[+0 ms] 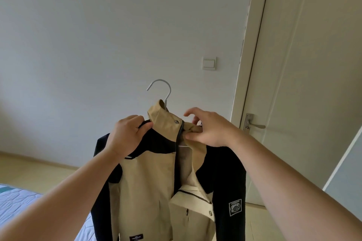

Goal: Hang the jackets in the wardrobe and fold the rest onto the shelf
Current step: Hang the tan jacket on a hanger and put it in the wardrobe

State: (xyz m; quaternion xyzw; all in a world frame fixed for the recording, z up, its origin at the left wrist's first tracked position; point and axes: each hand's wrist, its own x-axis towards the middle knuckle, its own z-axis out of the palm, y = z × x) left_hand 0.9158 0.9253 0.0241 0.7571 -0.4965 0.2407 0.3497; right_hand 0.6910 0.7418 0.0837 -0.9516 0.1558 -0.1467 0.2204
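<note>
Left hand [127, 135] and right hand [209, 131] pinch the jacket [143, 186] (wall [98, 35] and closed door [313, 64] behind).

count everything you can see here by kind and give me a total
tan and black jacket: 1
hanger: 1
hands: 2, left hand and right hand, both gripping the jacket at the collar
door: 1
door handle: 1
light switch: 1
mattress: 1
total: 8

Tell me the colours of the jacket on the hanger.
The jacket is tan, with black shoulders and sleeves; best seen in the head view.
</note>
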